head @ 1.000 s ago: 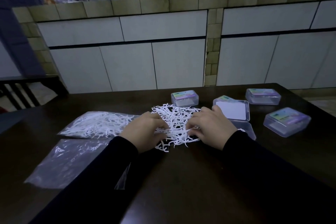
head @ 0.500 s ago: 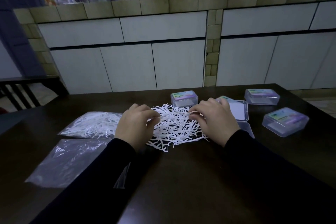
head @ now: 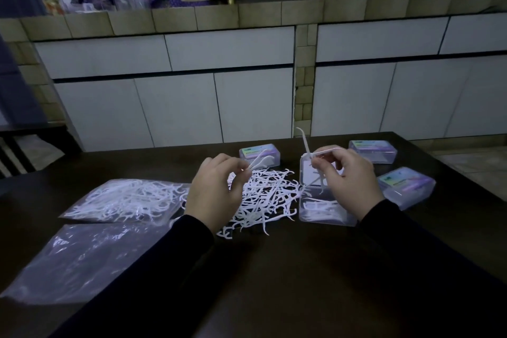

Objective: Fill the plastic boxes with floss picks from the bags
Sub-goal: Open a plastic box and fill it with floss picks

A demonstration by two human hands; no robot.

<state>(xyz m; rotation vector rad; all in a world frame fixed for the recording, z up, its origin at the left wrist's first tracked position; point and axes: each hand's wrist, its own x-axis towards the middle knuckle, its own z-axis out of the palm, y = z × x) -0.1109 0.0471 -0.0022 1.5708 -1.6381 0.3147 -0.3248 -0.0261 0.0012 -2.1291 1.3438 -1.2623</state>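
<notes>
White floss picks [head: 263, 195] heaped between both hands [head: 216, 189].

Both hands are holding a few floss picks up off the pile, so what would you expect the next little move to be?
Probably lowering the right hand to drop its picks into the open box just beneath, which already holds a few. The left hand likely follows.
</notes>
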